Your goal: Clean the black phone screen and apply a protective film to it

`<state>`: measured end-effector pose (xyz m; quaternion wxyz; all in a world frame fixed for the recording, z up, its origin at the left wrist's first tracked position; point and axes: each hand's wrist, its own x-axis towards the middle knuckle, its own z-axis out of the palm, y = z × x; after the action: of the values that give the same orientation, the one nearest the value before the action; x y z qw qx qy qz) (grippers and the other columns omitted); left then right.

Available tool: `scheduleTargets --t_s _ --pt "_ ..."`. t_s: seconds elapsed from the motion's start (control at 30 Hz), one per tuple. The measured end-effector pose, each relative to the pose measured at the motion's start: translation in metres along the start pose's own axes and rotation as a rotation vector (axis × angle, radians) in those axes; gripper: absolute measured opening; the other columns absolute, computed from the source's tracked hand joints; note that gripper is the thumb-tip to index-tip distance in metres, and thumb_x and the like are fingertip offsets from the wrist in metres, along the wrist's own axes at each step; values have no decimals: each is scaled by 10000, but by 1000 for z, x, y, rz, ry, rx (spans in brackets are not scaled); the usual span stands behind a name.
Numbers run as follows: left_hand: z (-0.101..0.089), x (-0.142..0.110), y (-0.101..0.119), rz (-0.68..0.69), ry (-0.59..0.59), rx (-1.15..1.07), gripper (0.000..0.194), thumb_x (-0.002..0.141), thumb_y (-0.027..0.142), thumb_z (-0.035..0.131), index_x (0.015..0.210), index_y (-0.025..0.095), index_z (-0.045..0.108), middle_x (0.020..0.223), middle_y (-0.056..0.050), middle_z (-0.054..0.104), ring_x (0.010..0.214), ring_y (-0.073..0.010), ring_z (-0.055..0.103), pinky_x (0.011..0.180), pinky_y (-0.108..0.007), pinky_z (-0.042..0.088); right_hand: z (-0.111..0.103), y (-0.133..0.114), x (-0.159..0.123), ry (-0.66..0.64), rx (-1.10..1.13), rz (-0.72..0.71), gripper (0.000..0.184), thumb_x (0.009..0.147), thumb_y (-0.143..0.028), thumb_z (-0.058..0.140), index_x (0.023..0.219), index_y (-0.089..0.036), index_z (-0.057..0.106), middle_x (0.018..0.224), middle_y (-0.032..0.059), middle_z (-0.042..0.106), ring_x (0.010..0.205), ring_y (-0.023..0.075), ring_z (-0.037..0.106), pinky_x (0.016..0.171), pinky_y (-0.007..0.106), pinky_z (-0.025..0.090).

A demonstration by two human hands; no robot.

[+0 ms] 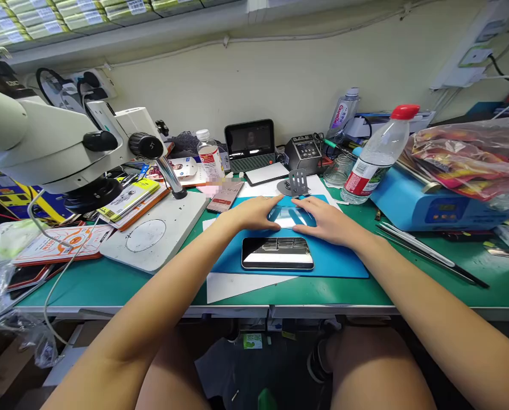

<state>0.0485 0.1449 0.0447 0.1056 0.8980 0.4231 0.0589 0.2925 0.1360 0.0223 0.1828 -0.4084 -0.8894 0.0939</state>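
Over the blue mat (224, 259), a clear, shiny rectangular sheet (291, 217) lies between my two hands, perhaps glass or film. My left hand (257, 214) pinches its left edge, with thumb and fingers curved round that side. On the opposite edge, my right hand (323, 221) grips in the same way. Just nearer to me than the sheet, a smartphone (277, 254) rests flat with its dark, glossy screen up, reflecting bright light. Neither hand touches the phone.
A microscope (152, 228) occupies the left. Behind the mat stand a small display device (250, 139), a phone stand (298, 182) and a soldering station (302, 154). To the right are a red-capped bottle (374, 162), a blue machine (425, 199) and tweezers (429, 253).
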Motion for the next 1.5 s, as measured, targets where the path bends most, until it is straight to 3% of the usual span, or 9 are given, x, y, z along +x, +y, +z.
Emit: scheduleTargets --t_s 0.23,0.4,0.5,0.6,0.77,0.9,1.1,1.23,1.5 --pt "5 -8 -1 100 96 33 786 849 354 722 1525 169 366 1464 -150 551 1303 -281 566 1076 -374 439 2 -4 -6 53 -86 -143 681 931 -519 543 1518 -193 433 1411 177 560 1283 373 542 1052 559 477" --pt "6 -14 6 81 166 -21 806 832 314 771 1510 124 379 1382 -175 617 1185 -282 649 1017 -391 495 2 -11 -5 50 -113 -167 706 926 -554 550 1506 -165 443 1437 195 554 1309 383 530 1067 579 464" --pt "-1 -17 16 68 201 -129 769 827 347 786 1477 136 433 1269 -149 693 1119 -275 683 974 -390 524 0 -13 -2 38 -120 -178 725 898 -559 590 1501 -181 450 1414 194 572 1291 395 546 1050 594 475" --pt "-14 -21 26 58 260 -248 707 878 415 729 1472 152 451 1335 -153 659 1186 -278 657 1011 -399 509 -10 -17 -1 45 -100 -170 726 905 -525 585 1526 -192 412 1416 191 558 1275 391 558 1037 578 490" --pt "-29 -48 33 27 428 -348 736 900 548 658 1506 205 419 1543 -145 469 1400 -319 478 1144 -472 397 -36 -38 -17 229 186 -31 893 865 -526 646 1602 -352 173 1428 105 531 1310 351 540 1104 570 436" --pt "-13 -78 42 71 375 -381 885 815 594 738 1530 221 374 1556 -153 446 1422 -333 445 1163 -498 376 -44 -62 -38 289 555 -32 918 861 -563 629 1574 -416 69 1446 80 531 1352 307 518 1121 546 422" --pt "18 -101 57 91 362 -439 817 827 532 757 1486 193 415 1469 -145 538 1361 -286 503 1140 -453 413 -30 -82 -52 261 770 51 840 792 -636 679 1438 -377 208 1495 120 528 1455 303 398 1179 576 316" --pt "23 -109 52 51 417 -434 684 826 476 775 1399 216 508 1342 -119 627 1244 -277 582 1065 -435 476 -19 -81 -60 225 822 105 797 773 -587 734 1378 -362 267 1539 127 481 1447 304 413 1166 561 359" --pt "23 -123 23 79 332 -377 628 769 471 818 1300 237 578 1367 -120 579 1382 -315 437 1177 -499 357 -5 -58 -75 84 533 149 695 818 -538 728 1416 -320 450 1570 79 437 1474 306 364 1224 551 282"
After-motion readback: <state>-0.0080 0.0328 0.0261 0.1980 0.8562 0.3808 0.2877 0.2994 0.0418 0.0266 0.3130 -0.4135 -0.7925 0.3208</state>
